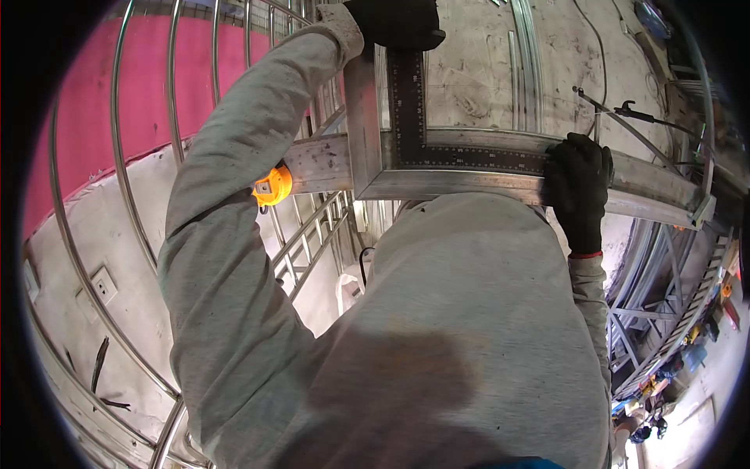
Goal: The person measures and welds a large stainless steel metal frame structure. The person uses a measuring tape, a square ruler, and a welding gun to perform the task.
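A black carpenter's square (476, 159) with white scale marks lies inside the corner of two metal square tubes (362, 117) that meet at a mitred joint. My left hand (397, 22), in a black glove, is closed at the far end of the upright tube and the square's upright arm; its fingertips are partly hidden. My right hand (578, 187), also gloved in black, wraps around the near tube at the other end of the square. Under the tubes runs a wider metal beam (320, 160). An orange tape measure (273, 186) sits on the beam beside my left forearm.
Curved-looking metal bars (117, 117) stand at the left before a pink and white wall. A black electrode holder (633, 112) with its cable is at the upper right. Metal lengths (644, 273) are stacked lower right, near scattered tools (664, 383). Long metal strips (525, 70) lie on the floor.
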Demonstrator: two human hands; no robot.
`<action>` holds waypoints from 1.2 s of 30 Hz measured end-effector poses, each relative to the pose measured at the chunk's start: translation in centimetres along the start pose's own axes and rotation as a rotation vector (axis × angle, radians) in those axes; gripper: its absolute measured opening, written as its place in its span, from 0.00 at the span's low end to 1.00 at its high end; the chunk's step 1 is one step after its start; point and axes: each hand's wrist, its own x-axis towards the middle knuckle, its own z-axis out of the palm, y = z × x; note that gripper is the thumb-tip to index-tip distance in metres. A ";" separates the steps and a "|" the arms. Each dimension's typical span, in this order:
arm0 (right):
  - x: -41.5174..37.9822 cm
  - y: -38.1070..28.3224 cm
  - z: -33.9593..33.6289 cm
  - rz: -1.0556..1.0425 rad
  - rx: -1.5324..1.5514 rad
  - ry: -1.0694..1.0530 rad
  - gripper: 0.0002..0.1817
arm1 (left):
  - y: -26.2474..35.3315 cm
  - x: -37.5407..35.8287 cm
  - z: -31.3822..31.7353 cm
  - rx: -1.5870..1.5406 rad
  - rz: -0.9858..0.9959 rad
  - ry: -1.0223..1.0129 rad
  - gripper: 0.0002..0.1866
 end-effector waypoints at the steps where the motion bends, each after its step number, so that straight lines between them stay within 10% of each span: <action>1: 0.0 -0.1 0.1 -0.003 -0.002 0.002 0.10 | 0.1 0.0 -0.1 -0.006 0.005 -0.036 0.23; 36: 1.4 -2.4 0.2 -0.077 0.016 0.097 0.08 | 1.7 -2.3 -0.9 -0.044 -0.128 0.131 0.18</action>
